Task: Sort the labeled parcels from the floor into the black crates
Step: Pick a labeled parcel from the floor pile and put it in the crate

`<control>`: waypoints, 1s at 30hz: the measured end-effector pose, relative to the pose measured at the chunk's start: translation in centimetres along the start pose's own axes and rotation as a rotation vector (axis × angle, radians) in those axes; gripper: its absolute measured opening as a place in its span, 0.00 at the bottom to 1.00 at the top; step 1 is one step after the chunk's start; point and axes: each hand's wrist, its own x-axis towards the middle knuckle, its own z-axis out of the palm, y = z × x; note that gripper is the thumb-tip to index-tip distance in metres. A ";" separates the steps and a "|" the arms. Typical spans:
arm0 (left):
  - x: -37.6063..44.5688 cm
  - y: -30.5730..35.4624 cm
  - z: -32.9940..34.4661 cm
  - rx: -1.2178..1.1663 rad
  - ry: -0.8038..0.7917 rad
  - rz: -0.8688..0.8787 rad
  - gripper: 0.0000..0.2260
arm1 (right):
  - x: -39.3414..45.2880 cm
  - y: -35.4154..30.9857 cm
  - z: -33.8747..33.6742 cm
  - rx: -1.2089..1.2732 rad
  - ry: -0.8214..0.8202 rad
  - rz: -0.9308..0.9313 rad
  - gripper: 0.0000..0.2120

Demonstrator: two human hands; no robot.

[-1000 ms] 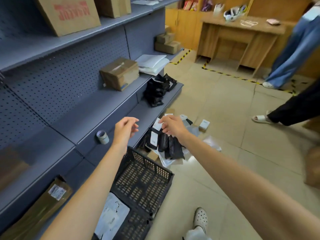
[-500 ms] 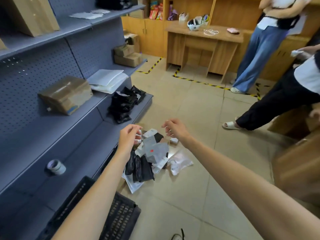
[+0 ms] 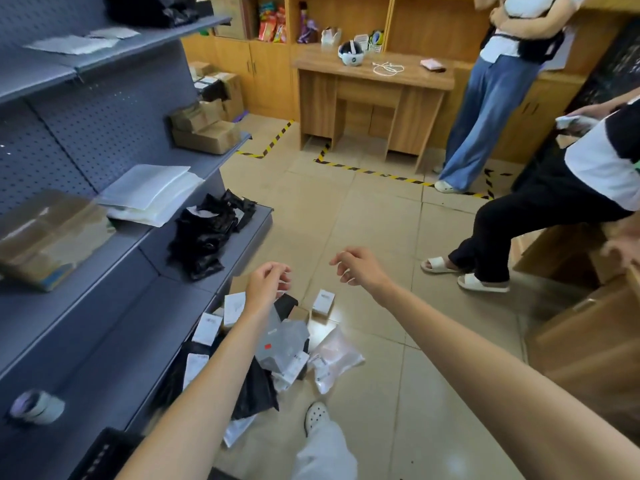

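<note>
Both hands hung above the parcel pile (image 3: pixel 277 344) on the tiled floor (image 3: pixel 363 220), holding nothing. The left hand (image 3: pixel 266 285) had loosely curled fingers, directly over the pile. The right hand (image 3: pixel 360 268) was just beside it, fingers likewise relaxed and slightly apart. One black crate (image 3: pixel 104 455) showed at the lower edge, beside the grey shelving (image 3: pixel 104 271), near the pile.

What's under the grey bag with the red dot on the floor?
The grey bag lies on black bags and white-labelled parcels. Anything directly beneath it is covered.
</note>
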 end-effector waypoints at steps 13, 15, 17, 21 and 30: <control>19.3 6.0 3.5 -0.028 0.063 -0.047 0.09 | 22.3 -7.5 -2.5 -0.039 -0.086 0.006 0.12; 20.6 6.1 3.2 -0.018 0.079 -0.070 0.09 | 24.5 -7.4 -1.7 -0.049 -0.116 0.028 0.12; 21.9 6.1 2.5 -0.024 0.115 -0.091 0.09 | 26.5 -7.7 -0.8 -0.053 -0.148 0.048 0.12; 25.2 6.0 0.3 -0.041 0.226 -0.133 0.09 | 31.6 -9.2 1.0 -0.082 -0.232 0.034 0.12; 32.1 6.2 0.6 -0.094 0.517 -0.253 0.08 | 43.9 -11.4 4.6 -0.163 -0.512 -0.058 0.12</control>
